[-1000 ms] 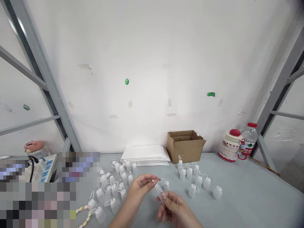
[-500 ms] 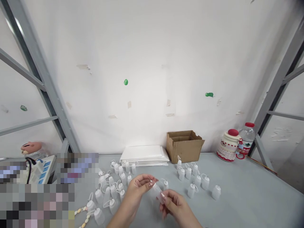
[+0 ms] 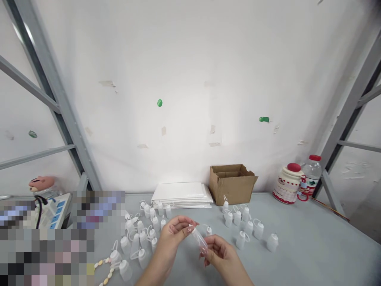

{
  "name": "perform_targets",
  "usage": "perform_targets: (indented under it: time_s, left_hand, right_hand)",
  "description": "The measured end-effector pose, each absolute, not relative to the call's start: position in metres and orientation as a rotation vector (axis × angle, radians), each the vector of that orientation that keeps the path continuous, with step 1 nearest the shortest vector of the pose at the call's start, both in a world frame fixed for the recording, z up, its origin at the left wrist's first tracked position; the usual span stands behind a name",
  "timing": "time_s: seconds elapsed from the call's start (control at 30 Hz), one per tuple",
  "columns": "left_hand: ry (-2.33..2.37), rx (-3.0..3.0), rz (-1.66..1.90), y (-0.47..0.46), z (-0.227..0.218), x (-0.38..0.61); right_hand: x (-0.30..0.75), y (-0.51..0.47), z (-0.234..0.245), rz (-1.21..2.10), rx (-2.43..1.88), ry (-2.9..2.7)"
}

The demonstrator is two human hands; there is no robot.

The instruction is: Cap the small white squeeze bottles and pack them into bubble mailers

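Observation:
A small translucent squeeze bottle (image 3: 199, 238) hangs tilted above the grey table, held between both hands. At its upper end, the cap is pinched by the fingers of my left hand (image 3: 178, 232). My right hand (image 3: 218, 252) grips the lower end of its body between thumb and fingers. Just behind the hands stands another small bottle (image 3: 209, 231) with a looped strap. Similar bottles crowd the left of the table, among them a capped bottle (image 3: 125, 270). Several more stand to the right, including a bottle (image 3: 272, 242) at the outer end.
A stack of white flat packs (image 3: 181, 194) lies against the wall beside an open cardboard box (image 3: 233, 188). A cream jar with a red knob (image 3: 288, 184) and a clear bottle (image 3: 312, 172) occupy the back right. Beads (image 3: 110, 274) and a power strip (image 3: 59, 210) are at left.
The held bottle now looks narrower and flatter in the right hand's grip. Both hands remain nearly in place, and the whole view has shifted slightly.

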State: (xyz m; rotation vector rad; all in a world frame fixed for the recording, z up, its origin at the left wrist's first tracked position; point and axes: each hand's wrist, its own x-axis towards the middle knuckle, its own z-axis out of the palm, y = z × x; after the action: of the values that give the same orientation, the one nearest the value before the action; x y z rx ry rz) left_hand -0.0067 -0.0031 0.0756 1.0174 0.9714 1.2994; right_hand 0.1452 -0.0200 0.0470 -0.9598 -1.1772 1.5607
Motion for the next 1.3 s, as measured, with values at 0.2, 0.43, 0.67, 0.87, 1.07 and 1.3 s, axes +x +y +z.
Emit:
perform_targets:
  time_s: [0.2,0.43,0.67,0.87,1.07,1.3]
  left_hand:
    - [0.896,1.022,1.293,-0.004,0.076,-0.006]
    - [0.946,1.155,1.291,-0.005,0.079,-0.007]
    - [1.087,1.545,1.101,-0.006,0.083,-0.012]
    - [1.085,1.512,1.185,-0.002,0.081,-0.012]
    - [1.227,1.5,1.173,-0.006,0.083,-0.01]
    - [1.296,1.502,1.178,-0.005,0.082,-0.007]
  right_hand:
    - [0.146,-0.021,0.038,1.749,-0.827,-1.128]
    - [0.147,-0.016,0.037,1.888,-0.756,-0.998]
    - [0.152,-0.019,0.05,1.51,-0.912,-1.244]
    - [0.154,-0.018,0.041,1.344,-1.006,-1.382]
    - [0.157,-0.025,0.042,0.942,-1.139,-1.676]
    - [0.157,-0.026,0.04,0.719,-1.129,-1.842]
